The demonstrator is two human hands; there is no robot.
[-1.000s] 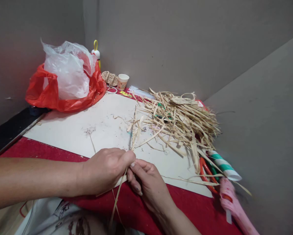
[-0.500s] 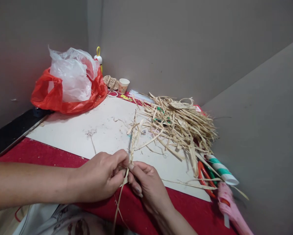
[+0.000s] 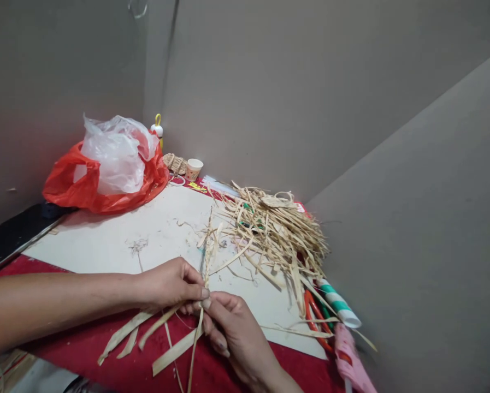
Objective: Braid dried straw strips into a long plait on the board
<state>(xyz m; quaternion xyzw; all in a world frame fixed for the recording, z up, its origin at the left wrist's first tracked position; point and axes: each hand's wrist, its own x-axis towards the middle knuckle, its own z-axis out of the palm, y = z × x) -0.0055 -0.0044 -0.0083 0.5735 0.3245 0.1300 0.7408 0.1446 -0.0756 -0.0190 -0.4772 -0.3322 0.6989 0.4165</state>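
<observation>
A narrow braid of straw point(image 3: 206, 267) runs away from me over the white board, its near end pinched between my two hands. My left hand point(image 3: 173, 284) has thumb and forefinger closed on the braid from the left. From the right, my right hand point(image 3: 232, 322) grips the same spot, thumb tip almost against the left thumb. Several loose flat straw strips point(image 3: 179, 349) hang from the braid's near end toward me, some fanned out below my left hand. The finger parts under the braid are hidden.
A heap of dry straw point(image 3: 285, 232) covers the board's point(image 3: 105, 245) right side. Beside it lie orange-handled scissors point(image 3: 313, 314), a green-striped roll point(image 3: 338, 303) and a pink glue gun point(image 3: 349, 360). At the back stand a red plastic bag point(image 3: 70, 180), a paper cup point(image 3: 194, 169) and a woven straw piece point(image 3: 175, 163).
The view has tilted up and turned right, so everything sits lower and further left. Several wide straw strips now show below my left hand. Both hands keep pinching the braid.
</observation>
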